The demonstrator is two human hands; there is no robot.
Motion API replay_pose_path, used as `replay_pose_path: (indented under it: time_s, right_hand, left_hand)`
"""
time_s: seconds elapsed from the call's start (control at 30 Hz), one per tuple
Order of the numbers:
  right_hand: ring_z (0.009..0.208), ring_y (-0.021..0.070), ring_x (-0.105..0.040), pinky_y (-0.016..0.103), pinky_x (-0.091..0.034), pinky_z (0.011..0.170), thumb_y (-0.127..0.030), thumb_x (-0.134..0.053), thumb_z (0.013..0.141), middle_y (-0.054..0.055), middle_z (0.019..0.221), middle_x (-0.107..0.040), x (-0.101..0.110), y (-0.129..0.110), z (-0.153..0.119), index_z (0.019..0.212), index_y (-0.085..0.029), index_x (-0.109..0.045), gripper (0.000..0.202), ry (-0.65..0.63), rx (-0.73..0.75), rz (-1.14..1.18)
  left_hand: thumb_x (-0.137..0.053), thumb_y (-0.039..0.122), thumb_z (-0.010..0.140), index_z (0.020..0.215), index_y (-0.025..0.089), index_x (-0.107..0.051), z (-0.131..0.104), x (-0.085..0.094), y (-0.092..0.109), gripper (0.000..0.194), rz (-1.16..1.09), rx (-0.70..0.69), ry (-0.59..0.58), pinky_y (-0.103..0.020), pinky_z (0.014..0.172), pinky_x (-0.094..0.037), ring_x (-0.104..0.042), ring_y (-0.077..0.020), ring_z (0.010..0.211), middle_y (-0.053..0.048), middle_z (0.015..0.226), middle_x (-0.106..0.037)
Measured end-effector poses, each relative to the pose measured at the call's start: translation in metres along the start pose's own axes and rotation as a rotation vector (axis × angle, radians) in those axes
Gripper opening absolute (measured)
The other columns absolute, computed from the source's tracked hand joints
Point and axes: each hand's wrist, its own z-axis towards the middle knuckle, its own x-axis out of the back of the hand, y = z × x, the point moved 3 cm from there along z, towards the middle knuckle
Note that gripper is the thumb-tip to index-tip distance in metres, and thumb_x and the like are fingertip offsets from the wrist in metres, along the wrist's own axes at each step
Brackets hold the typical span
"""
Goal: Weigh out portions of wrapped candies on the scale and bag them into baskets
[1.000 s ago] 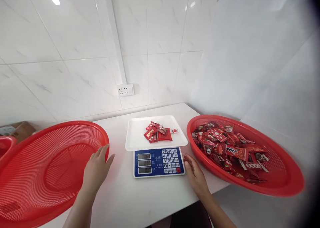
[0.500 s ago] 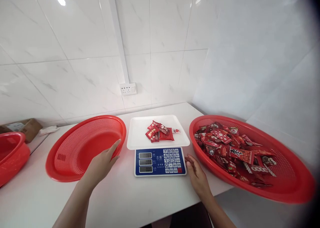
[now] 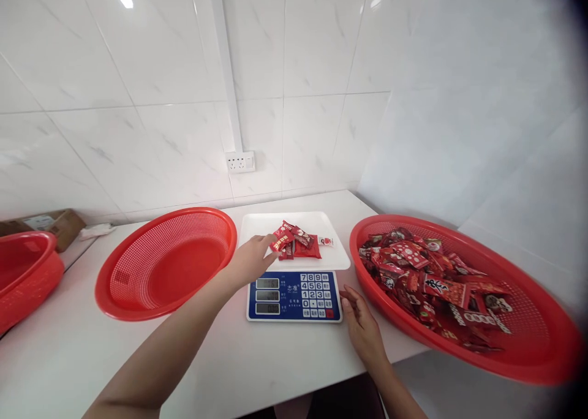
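Observation:
A small heap of red snack packets (image 3: 301, 241) lies on the white tray (image 3: 250, 223) of a digital scale. My left hand (image 3: 250, 261) reaches over the tray's left side, thumb and fingers apart, fingertips at the leftmost packet; whether they touch it I cannot tell. In front of the tray is the scale's blue keypad panel (image 3: 294, 296) with three small displays. Beside its right edge rests my right hand (image 3: 362, 330), fingers loosely extended against the panel's corner and holding nothing visible.
On the right, a red plastic basket (image 3: 542, 321) holds many snack packets and overhangs the table edge. A red basket (image 3: 184, 272) with nothing visible inside stands left of the scale. Farther left are another red basket (image 3: 37, 278) and a cardboard box (image 3: 67, 226). A wall socket (image 3: 240, 162) is behind.
My left hand has left the rim of the left basket and moved right to the packets on the tray. The right hand stays beside the scale. The view has shifted slightly.

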Motion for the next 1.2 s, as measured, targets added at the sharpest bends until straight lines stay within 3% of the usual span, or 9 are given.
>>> replay_pose_path:
  time_s: [0.13, 0.23, 0.63, 0.77, 1.0, 1.2]
  right_hand:
    - [0.105, 0.0252, -0.061, 0.041, -0.051, 0.088, -0.048, -0.048, 0.083, 0.012, 0.114, -0.064, 0.000, 0.001, -0.001, 0.114, -0.020, -0.054, 0.043, 0.004, -0.002, 0.020]
    - [0.103, 0.0253, -0.062, 0.042, -0.051, 0.088, -0.048, -0.049, 0.082, 0.012, 0.112, -0.065, 0.000, 0.004, 0.000, 0.112, -0.020, -0.055, 0.042, 0.009, 0.004, 0.039]
    - [0.103, 0.0242, -0.062, 0.039, -0.052, 0.086, -0.049, -0.048, 0.082, 0.010, 0.111, -0.065, -0.001, 0.002, 0.000, 0.114, -0.020, -0.054, 0.043, -0.026, -0.008, 0.036]
    - [0.104, 0.0242, -0.060, 0.039, -0.050, 0.089, -0.051, -0.046, 0.083, 0.011, 0.114, -0.063, -0.001, 0.002, 0.000, 0.116, -0.019, -0.050, 0.046, -0.052, -0.033, 0.041]
    - [0.103, 0.0245, -0.060, 0.039, -0.050, 0.088, -0.050, -0.047, 0.081, 0.012, 0.113, -0.064, 0.000, 0.002, -0.001, 0.115, -0.019, -0.051, 0.046, -0.045, -0.040, 0.044]
    - [0.098, 0.0239, -0.063, 0.037, -0.052, 0.082, -0.049, -0.051, 0.078, 0.010, 0.107, -0.067, -0.001, 0.001, 0.000, 0.112, -0.019, -0.055, 0.046, -0.021, -0.040, 0.077]
  left_hand:
    - [-0.042, 0.034, 0.087, 0.109, 0.020, -0.050, 0.031, -0.012, 0.007, 0.027, 0.040, 0.020, -0.019, -0.033, 0.078, -0.046, -0.057, -0.0235, 0.103, -0.010, 0.106, -0.062]
    - [-0.044, 0.035, 0.086, 0.103, 0.019, -0.049, 0.041, -0.016, 0.007, 0.024, 0.067, 0.046, -0.036, -0.032, 0.073, -0.045, -0.059, -0.0241, 0.097, -0.010, 0.102, -0.062]
    - [-0.044, 0.037, 0.085, 0.104, 0.021, -0.044, 0.041, -0.019, -0.001, 0.026, 0.048, 0.078, -0.022, -0.028, 0.064, -0.042, -0.061, -0.0202, 0.085, -0.008, 0.104, -0.060]
    - [-0.042, 0.039, 0.086, 0.109, 0.022, -0.043, 0.037, -0.020, 0.003, 0.029, 0.045, 0.073, -0.017, -0.029, 0.068, -0.043, -0.060, -0.0213, 0.092, -0.008, 0.107, -0.057]
    - [-0.047, 0.061, 0.077, 0.125, 0.021, -0.037, 0.038, -0.030, 0.015, 0.064, 0.066, 0.076, -0.064, -0.038, 0.081, -0.044, -0.054, -0.0305, 0.107, -0.013, 0.116, -0.054]
    - [-0.056, 0.054, 0.071, 0.132, 0.022, -0.033, 0.038, -0.028, 0.016, 0.072, 0.056, 0.074, -0.147, -0.040, 0.082, -0.044, -0.053, -0.0315, 0.109, -0.014, 0.119, -0.053]
